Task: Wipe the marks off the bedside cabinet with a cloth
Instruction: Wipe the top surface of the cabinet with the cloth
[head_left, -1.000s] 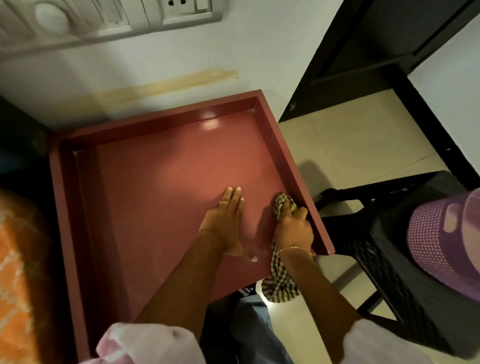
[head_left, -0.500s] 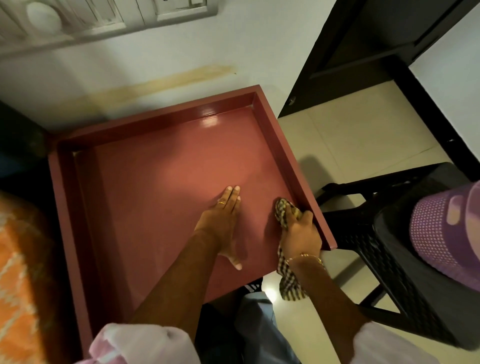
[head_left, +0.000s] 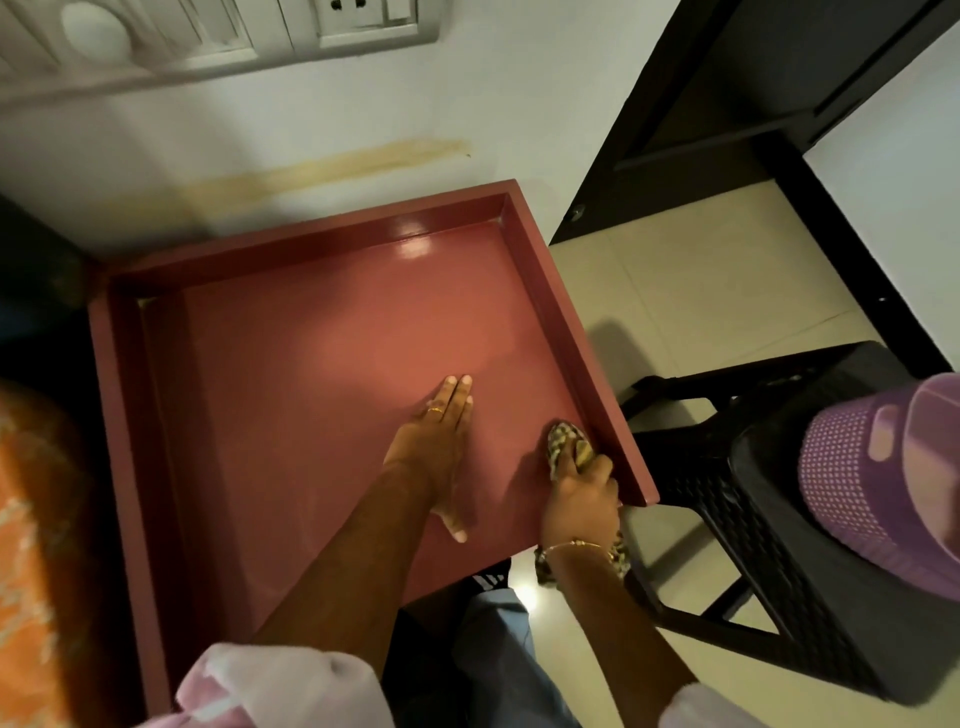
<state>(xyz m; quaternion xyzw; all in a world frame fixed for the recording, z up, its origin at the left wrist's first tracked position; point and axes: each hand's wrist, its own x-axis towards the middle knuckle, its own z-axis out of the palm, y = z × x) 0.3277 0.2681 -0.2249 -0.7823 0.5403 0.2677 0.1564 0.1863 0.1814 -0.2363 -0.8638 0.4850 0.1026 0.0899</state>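
The bedside cabinet (head_left: 291, 374) has a dark pink top with a raised rim on three sides. My left hand (head_left: 436, 441) lies flat on the top, fingers straight and together. My right hand (head_left: 582, 499) grips a checked cloth (head_left: 563, 439) and presses it against the top at the front right corner, close beside the right rim. A loose end of the cloth hangs below my wrist over the front edge.
A black plastic chair (head_left: 779, 545) stands right of the cabinet with a purple dotted item (head_left: 872, 467) on its seat. Orange bedding (head_left: 31, 545) lies on the left. A switch panel (head_left: 218, 36) is on the wall behind. A dark door frame (head_left: 675, 119) stands at the back right.
My right hand has drawn the cloth back along the right rim toward the front corner. The left hand has stayed flat in place.
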